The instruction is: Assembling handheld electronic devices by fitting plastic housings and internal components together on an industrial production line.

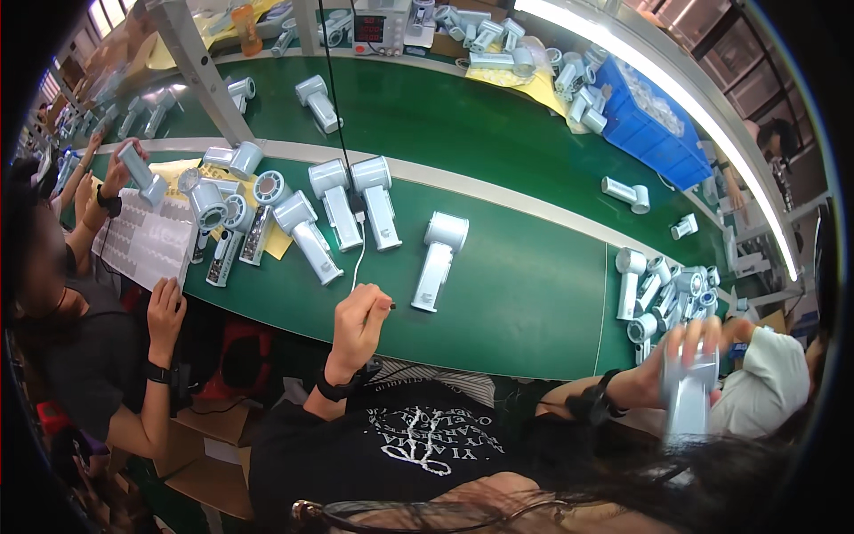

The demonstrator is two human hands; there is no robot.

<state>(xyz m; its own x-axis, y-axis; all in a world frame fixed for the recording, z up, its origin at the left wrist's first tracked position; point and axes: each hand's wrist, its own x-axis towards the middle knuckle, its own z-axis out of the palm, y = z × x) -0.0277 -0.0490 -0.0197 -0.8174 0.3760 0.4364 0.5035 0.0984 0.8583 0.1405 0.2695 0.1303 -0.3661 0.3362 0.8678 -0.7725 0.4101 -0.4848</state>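
My left hand [358, 322] is closed in a pinch at the bench's near edge. A white cable [360, 254] runs down into it from a dark wire, and a small dark tip shows at the fingertips. Off to the right, my right hand [654, 378] grips a pale blue-grey handheld fan [688, 409] by its round head, handle downward; both are blurred. Beyond my left hand, a single handheld fan [439, 258] lies on the green bench. Two more fans, a left one [335, 203] and a right one [377, 201], lie side by side near the wire.
A co-worker at left holds a fan [142, 175] over a white tray [147, 236]. Several fans [667, 294] crowd the bench's right end, beside another person's white sleeve [776, 378]. Behind a pale rail [498, 200] runs a green belt [498, 133] with scattered fans. A blue crate [654, 147] stands beyond.
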